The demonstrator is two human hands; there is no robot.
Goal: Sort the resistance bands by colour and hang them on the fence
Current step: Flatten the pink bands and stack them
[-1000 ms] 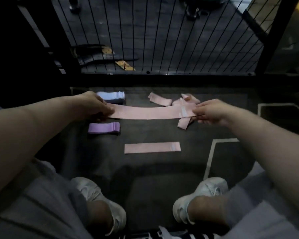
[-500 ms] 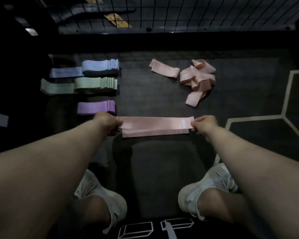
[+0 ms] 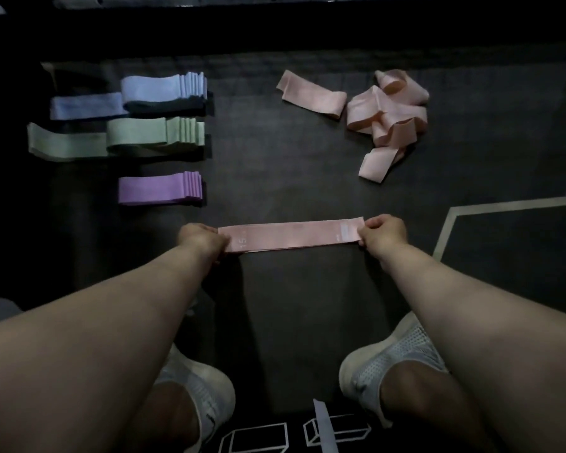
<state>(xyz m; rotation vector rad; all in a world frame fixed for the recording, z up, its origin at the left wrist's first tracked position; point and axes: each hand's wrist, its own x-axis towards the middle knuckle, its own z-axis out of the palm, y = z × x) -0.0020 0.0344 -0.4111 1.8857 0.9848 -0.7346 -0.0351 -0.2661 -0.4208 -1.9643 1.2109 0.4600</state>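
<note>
While you hold the pink band (image 3: 291, 237) flat and low over the near middle of the floor (image 3: 275, 158), treat the release as the critical point. Your left hand (image 3: 198, 238) pinches its left end and your right hand (image 3: 384, 235) pinches its right end, with the fingers (image 3: 366, 235) of each curled narrowly onto the fabric. A second pink edge shows along the near side of the band. It cannot be determined whether that is another band beneath or the loop's own lower layer.

Probable faults from this position:

- Uneven release. If one hand lets go first, the band is likely to contract toward the other hand and land askew, which spoils the start of a pink stack.
- Snagging in the loose pink heap (image 3: 389, 116) at the far right of the floor. Its bands overlap and twist together, so drawing one out may drag its neighbours across the floor. One pink band (image 3: 311, 94) lies just beside the heap and appears free.
- Colour error. The light is dim, and the blue stack (image 3: 164, 89) and purple stack (image 3: 159, 189) near the left edge are close in tone. The green stack (image 3: 154, 134) sits between them.
- Disturbed stacks. A single blue and a single green band extend toward the dark left edge, where a reaching arm could displace them.

Hanging has not begun, and the fence is not plainly in view.
</note>
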